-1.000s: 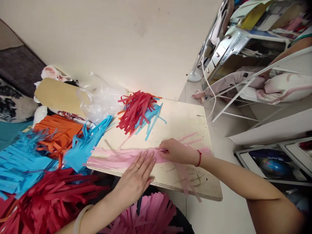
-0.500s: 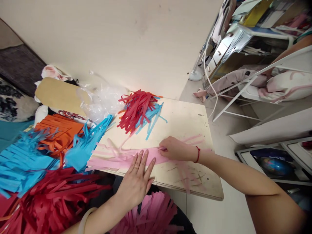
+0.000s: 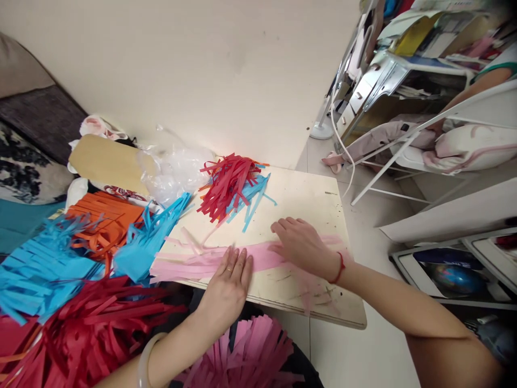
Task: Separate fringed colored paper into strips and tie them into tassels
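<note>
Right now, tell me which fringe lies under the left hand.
The pale pink fringe, spread flat beneath the left hand; the heaped red fringe and light blue fringe behind it have no hand on them.

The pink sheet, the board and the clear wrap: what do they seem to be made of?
Pink sheet: probably tissue or crepe paper, matte; it looks thin and splits into narrow strips.
Board: likely wood or a wood-look panel, smooth; it is pale and flat, with dark marks.
Clear wrap: plastic film, glossy; it is see-through and crinkled.

Smooth, matt pink paper (image 3: 263, 255)
</note>
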### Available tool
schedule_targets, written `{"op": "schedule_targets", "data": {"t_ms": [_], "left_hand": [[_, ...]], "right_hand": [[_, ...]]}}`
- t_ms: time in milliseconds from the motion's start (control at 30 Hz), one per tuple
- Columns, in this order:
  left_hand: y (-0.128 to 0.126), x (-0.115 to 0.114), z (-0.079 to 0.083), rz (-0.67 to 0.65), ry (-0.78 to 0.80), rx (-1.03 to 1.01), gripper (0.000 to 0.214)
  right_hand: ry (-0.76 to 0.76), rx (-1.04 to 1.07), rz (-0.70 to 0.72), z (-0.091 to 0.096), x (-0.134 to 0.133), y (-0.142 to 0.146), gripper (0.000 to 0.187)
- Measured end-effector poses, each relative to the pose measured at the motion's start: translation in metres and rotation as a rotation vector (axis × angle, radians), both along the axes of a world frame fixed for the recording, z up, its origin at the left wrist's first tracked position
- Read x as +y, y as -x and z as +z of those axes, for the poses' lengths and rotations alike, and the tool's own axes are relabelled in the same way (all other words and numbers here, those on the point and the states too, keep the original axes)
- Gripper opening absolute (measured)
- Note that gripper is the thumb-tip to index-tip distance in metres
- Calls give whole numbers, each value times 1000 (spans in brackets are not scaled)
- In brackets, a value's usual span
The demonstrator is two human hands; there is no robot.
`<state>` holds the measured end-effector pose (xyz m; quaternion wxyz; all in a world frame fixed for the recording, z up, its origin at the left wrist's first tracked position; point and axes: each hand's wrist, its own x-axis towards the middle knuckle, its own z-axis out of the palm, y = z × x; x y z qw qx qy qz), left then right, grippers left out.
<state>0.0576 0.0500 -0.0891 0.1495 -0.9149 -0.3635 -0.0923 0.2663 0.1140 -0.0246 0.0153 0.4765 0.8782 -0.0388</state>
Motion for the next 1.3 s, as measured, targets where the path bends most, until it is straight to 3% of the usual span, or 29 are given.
{"op": "schedule_targets", "data": {"t_ms": [167,267,367,500,600,733,867,1033,1300], "left_hand": [[-4,9,3,-4,-80,52,37],[-4,11,-2,2,-125,32,37],[-2,11,-7,-8,-139,-24,36],[4,9,-9,-2,-103,-117,35],[16,10,-9,1,-52,-240,33],[37,19,-6,67,114,-492,22],[46,30,-1,179,348,-631,24],[43,40,3,266,462,-601,25],[39,42,7,305,422,-432,31]], "right_hand": [[-194,102,344,-31,-37,8,27],[-289,90,369,-54,-40,16,28],[-272,54,374,-63,-36,17,25],[-192,63,398,-58,-29,6,23],[-75,195,386,-50,-21,-9,24],[175,448,225,-38,-8,-23,22],[331,424,48,-28,5,-18,24],[281,240,-29,-23,7,-5,30],[181,82,-8,-29,4,3,30]]}}
